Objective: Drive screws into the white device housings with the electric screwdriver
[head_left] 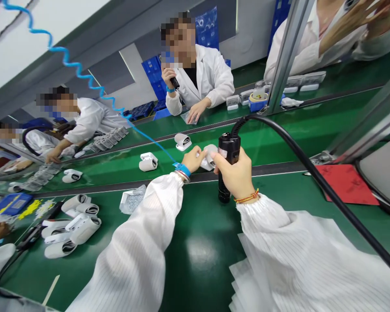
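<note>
My right hand (235, 173) is wrapped round an upright black electric screwdriver (226, 149) with a thick black cable at its top. My left hand (194, 159), with a blue strap at the wrist, is over the green conveyor strip, its fingers pinched at the edge of a white cuffed device (209, 157). The right fingertips are close to the same device. Two similar devices, one (182, 141) behind my left hand and one (148, 161) to its left, lie on the green strip.
Several white cuffed devices (84, 229) are piled at the left beside a small bag of screws (132, 199). A red sheet (346, 184) and a metal post (287, 56) stand right. Co-workers sit across the line. Clear plastic bags (243, 281) lie under my right sleeve.
</note>
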Demonstrator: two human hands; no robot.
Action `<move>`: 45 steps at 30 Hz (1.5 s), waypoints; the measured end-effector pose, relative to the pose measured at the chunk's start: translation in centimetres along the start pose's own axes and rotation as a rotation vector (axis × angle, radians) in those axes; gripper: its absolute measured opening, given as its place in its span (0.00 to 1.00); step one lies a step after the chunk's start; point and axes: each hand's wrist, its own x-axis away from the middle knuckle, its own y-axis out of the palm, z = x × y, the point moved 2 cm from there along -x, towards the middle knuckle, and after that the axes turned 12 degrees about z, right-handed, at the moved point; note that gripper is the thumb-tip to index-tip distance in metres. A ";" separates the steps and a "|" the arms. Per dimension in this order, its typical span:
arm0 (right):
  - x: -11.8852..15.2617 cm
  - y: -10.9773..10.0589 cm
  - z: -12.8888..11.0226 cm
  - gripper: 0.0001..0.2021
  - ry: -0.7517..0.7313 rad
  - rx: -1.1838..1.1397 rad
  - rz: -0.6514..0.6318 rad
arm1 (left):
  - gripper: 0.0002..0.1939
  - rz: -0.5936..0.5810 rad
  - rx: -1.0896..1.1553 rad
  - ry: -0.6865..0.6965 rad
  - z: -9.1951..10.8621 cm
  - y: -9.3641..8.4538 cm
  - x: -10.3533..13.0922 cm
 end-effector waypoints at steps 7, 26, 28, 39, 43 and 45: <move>-0.1 0.1 -0.3 0.16 0.053 0.038 0.023 | 0.07 -0.316 -0.651 0.478 -2.8 -9.0 7.7; -0.2 0.0 0.1 0.14 0.024 0.016 0.060 | 0.10 0.347 -0.812 -0.234 -16.3 -15.9 15.9; 0.1 0.1 0.0 0.13 0.006 0.018 0.062 | 0.10 0.330 -0.839 -0.233 -16.5 -15.4 15.8; 0.9 0.2 -0.7 0.12 -0.029 0.080 -0.009 | 0.13 0.367 -0.858 -0.204 -16.7 -15.6 16.4; 0.7 0.2 -0.7 0.12 -0.033 0.093 0.024 | 0.13 0.420 -0.837 -0.174 -16.0 -15.8 16.3; 0.8 0.1 -0.9 0.12 -0.025 0.102 0.037 | 0.13 0.445 -0.827 -0.139 -14.9 -15.7 16.4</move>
